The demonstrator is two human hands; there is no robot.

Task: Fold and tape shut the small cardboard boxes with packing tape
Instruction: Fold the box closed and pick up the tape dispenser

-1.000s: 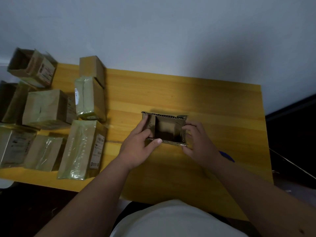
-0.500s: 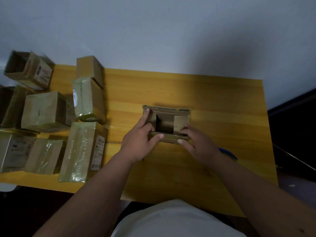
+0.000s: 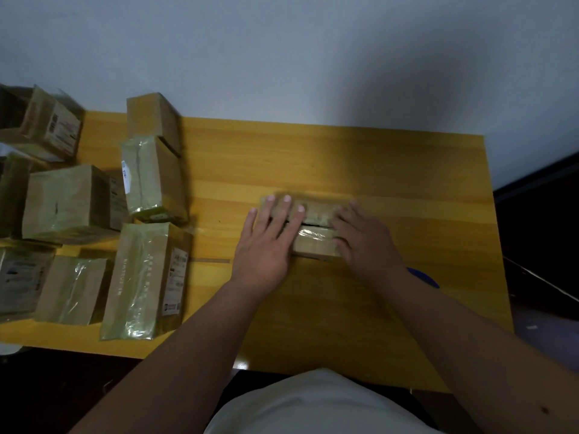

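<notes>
A small cardboard box [image 3: 316, 242] lies on the yellow wooden table [image 3: 344, 158], its top flaps folded down with a dark seam between them. My left hand [image 3: 269, 242] lies flat on the box's left half, fingers straight and spread. My right hand [image 3: 363, 242] presses flat on the right half. Old glossy tape shows on the flaps between my hands. No tape roll is in sight.
Several taped cardboard boxes [image 3: 144, 280] are crowded on the table's left side, some open ones [image 3: 50, 126] at the far left. A blue object [image 3: 423, 277] peeks out behind my right forearm. A white wall rises behind the table.
The box was open with flaps standing up; both hands have pushed the flaps down and now lie flat on the closed top.
</notes>
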